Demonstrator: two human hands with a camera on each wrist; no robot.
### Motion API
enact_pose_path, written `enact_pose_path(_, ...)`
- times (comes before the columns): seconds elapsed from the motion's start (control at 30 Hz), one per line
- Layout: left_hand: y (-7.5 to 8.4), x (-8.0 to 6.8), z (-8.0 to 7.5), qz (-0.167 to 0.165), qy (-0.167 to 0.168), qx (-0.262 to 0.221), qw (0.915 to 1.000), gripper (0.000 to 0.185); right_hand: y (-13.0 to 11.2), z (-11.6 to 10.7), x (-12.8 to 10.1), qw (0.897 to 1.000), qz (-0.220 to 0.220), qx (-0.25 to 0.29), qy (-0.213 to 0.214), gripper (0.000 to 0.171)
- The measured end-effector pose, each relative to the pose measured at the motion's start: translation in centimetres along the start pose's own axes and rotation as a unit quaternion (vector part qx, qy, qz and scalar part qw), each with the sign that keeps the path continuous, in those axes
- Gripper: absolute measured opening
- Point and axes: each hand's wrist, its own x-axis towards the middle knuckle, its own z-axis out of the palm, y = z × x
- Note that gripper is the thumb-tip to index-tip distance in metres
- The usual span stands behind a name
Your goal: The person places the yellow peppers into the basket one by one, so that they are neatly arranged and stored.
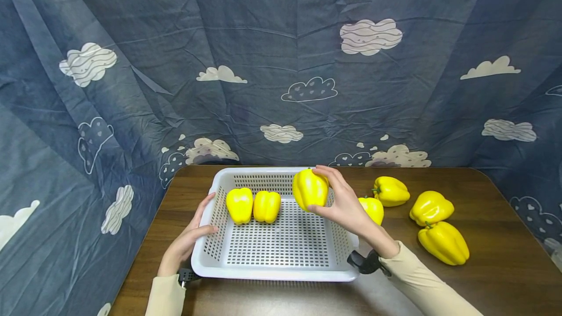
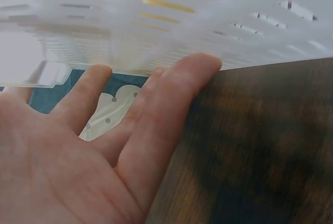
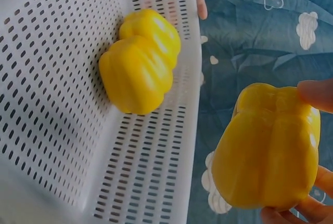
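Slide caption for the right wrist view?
Right hand holding a yellow pepper, two more peppers in a white basket.

Two yellow bell peppers (image 1: 239,206) lay in the one white perforated plastic basket (image 1: 276,273), one more pepper (image 1: 310,189) was in the right hand (image 1: 347,206), and four other peppers (image 1: 432,207) lay on the one wooden tabletop (image 1: 505,267), making seven peppers altogether. Two hands were in view, the second being the left hand (image 1: 189,240), along with two beige sleeves (image 1: 428,277) and two black wrist-worn devices (image 1: 366,261).
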Motion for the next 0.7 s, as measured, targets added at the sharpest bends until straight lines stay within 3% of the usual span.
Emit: enact_pose_path(0.7,0.1,0.0,-0.1,-0.002,0.003,-0.002,1.0,0.085,0.8,3.3,1.9,1.0,0.005,-0.009,-0.003,0.078)
